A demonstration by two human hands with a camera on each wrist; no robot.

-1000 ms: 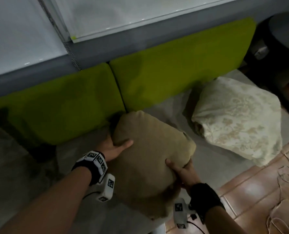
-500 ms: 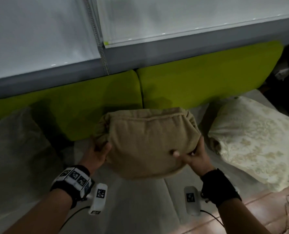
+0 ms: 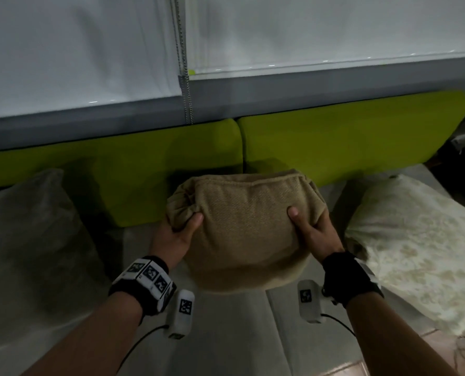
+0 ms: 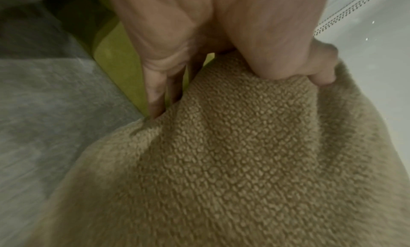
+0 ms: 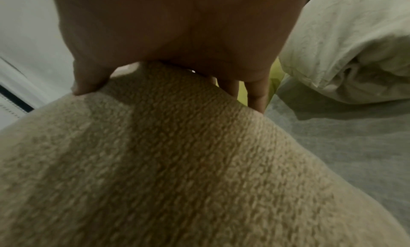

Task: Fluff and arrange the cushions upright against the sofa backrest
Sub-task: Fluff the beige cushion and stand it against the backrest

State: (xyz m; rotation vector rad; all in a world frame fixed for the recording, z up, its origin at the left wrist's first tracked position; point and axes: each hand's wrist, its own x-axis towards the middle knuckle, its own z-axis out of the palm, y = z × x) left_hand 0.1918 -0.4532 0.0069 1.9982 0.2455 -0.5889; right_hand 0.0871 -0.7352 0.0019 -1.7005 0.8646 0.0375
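Now squared to the backrest (image 3: 348, 137), our left hand (image 3: 175, 237) and right hand (image 3: 314, 234) squeeze the tan cushion (image 3: 247, 229); gripping unevenly could topple it.

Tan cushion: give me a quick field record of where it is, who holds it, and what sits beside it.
cushion: tan cushion, in front of the green backrest
left hand: grips its left end
right hand: grips its right end
contact with backrest: cannot tell
left neighbour: grey cushion, on the seat
right neighbour: floral cushion, lying tilted
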